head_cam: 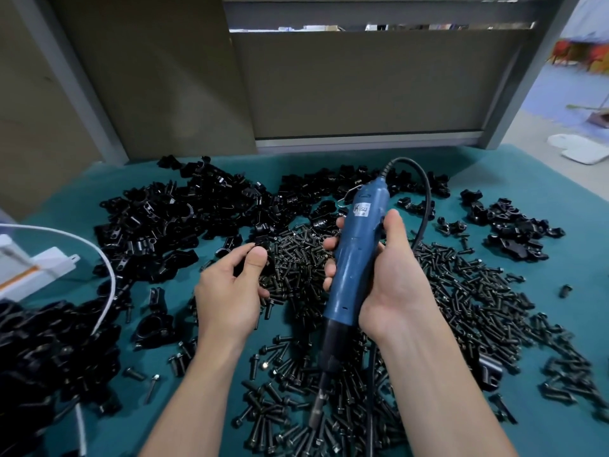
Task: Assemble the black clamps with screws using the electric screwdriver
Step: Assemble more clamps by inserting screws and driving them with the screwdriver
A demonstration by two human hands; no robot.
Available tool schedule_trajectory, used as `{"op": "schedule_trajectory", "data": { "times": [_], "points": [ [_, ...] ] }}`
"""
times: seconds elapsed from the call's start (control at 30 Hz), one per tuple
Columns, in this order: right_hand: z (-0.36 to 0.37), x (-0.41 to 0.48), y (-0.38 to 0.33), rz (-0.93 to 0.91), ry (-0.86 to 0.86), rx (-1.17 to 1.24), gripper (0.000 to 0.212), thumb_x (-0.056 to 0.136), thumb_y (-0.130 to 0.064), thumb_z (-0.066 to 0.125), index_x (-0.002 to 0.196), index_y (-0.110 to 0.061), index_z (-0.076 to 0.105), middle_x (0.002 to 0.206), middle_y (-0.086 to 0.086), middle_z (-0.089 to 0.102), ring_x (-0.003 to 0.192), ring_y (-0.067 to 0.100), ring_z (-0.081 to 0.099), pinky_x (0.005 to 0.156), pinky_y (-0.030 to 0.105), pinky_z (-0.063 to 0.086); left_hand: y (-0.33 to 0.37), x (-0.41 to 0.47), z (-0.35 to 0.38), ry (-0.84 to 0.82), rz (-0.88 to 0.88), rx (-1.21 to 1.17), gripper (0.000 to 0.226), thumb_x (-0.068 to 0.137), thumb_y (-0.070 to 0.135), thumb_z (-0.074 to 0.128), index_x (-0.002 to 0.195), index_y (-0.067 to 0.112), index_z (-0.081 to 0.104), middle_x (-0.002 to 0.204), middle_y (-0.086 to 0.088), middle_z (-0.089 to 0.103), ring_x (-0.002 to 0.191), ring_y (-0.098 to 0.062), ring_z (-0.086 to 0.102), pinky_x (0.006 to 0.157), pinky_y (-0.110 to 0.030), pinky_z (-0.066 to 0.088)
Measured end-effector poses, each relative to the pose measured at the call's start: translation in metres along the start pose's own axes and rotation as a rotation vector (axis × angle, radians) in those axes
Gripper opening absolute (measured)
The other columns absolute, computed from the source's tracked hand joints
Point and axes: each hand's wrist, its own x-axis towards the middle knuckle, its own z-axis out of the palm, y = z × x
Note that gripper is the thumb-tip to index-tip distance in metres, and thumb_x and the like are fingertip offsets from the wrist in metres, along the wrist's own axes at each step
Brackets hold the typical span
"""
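As the right hand [385,275] grips the screwdriver [354,258], left hand [227,291] contents are unclear.

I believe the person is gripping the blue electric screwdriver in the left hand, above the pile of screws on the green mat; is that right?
Not quite. The head view shows the blue electric screwdriver gripped in the right hand, not the left. The rest holds: it is above the pile of screws on the green mat.
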Motion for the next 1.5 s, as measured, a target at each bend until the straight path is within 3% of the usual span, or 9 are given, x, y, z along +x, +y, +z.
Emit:
{"op": "schedule_trajectory", "data": {
  "times": [0.13, 0.2, 0.67, 0.87, 1.0, 1.13, 1.37, 1.5],
  "points": [
    [0.001, -0.004, 0.000, -0.009, -0.014, -0.005, 0.038, 0.099, -0.048, 0.048, 0.114, -0.015, 0.061, 0.093, 0.011, 0.063, 0.063, 0.024, 0.056, 0.061, 0.035, 0.052, 0.001, -0.002, 0.000, -0.005, 0.009, -0.008, 0.033, 0.098, 0.054, 0.061, 0.126, 0.038, 0.071, 0.058, 0.011, 0.070, 0.057, -0.002, 0.069, 0.062, -0.025, 0.042],
    [0.002, -0.004, 0.001, -0.024, 0.006, -0.005, 0.038, 0.102, -0.044, 0.047, 0.120, -0.015, 0.062, 0.095, 0.012, 0.064, 0.062, 0.025, 0.056, 0.060, 0.035, 0.052, 0.001, -0.002, 0.001, -0.004, 0.012, -0.011, 0.033, 0.098, 0.053, 0.061, 0.126, 0.038, 0.071, 0.057, 0.011, 0.070, 0.057, -0.002, 0.069, 0.062, -0.025, 0.043],
    [0.004, -0.003, 0.007, -0.065, 0.105, -0.058, 0.044, 0.102, -0.049, 0.049, 0.115, -0.012, 0.068, 0.083, 0.011, 0.068, 0.056, 0.024, 0.057, 0.054, 0.031, 0.051, 0.004, -0.003, 0.001, -0.010, 0.015, 0.001, 0.044, 0.094, 0.059, 0.060, 0.130, 0.035, 0.070, 0.055, 0.010, 0.069, 0.055, 0.002, 0.067, 0.064, -0.027, 0.043],
    [0.004, -0.005, 0.007, -0.073, 0.135, -0.114, 0.043, 0.100, -0.055, 0.058, 0.107, -0.014, 0.071, 0.090, 0.009, 0.074, 0.063, 0.025, 0.062, 0.062, 0.037, 0.057, 0.003, -0.002, 0.000, -0.011, 0.008, 0.004, 0.047, 0.093, 0.060, 0.060, 0.131, 0.034, 0.070, 0.056, 0.009, 0.069, 0.054, 0.003, 0.065, 0.064, -0.029, 0.042],
    [0.005, -0.008, 0.000, -0.093, 0.095, -0.107, 0.041, 0.100, -0.054, 0.057, 0.115, -0.017, 0.068, 0.093, 0.010, 0.074, 0.063, 0.025, 0.060, 0.061, 0.036, 0.055, 0.004, -0.003, 0.000, -0.011, 0.013, 0.002, 0.061, 0.084, 0.071, 0.056, 0.129, 0.034, 0.070, 0.056, 0.010, 0.069, 0.050, 0.002, 0.063, 0.061, -0.028, 0.042],
    [0.008, -0.010, -0.007, -0.112, 0.069, -0.056, 0.052, 0.098, -0.056, 0.056, 0.126, -0.014, 0.066, 0.091, 0.010, 0.069, 0.060, 0.024, 0.056, 0.060, 0.034, 0.051, 0.002, -0.003, 0.001, -0.002, 0.004, 0.013, 0.045, 0.094, 0.061, 0.061, 0.130, 0.035, 0.070, 0.056, 0.009, 0.070, 0.048, 0.003, 0.061, 0.060, -0.027, 0.042],
    [0.007, -0.009, -0.029, -0.310, 0.003, -0.043, 0.065, 0.098, -0.062, 0.051, 0.129, -0.007, 0.067, 0.100, 0.012, 0.073, 0.068, 0.024, 0.058, 0.061, 0.035, 0.053, 0.002, -0.003, 0.001, -0.011, -0.020, -0.010, 0.036, 0.097, 0.057, 0.061, 0.127, 0.038, 0.071, 0.056, 0.009, 0.069, 0.056, -0.001, 0.067, 0.061, -0.026, 0.044],
    [0.004, -0.010, -0.035, -0.439, -0.025, -0.165, 0.054, 0.096, -0.051, 0.054, 0.125, -0.008, 0.067, 0.108, 0.012, 0.073, 0.076, 0.027, 0.057, 0.065, 0.038, 0.053, 0.003, -0.003, 0.001, -0.017, -0.022, -0.007, 0.039, 0.096, 0.059, 0.060, 0.127, 0.038, 0.071, 0.056, 0.009, 0.069, 0.052, 0.001, 0.064, 0.060, -0.025, 0.043]
  ]
}}
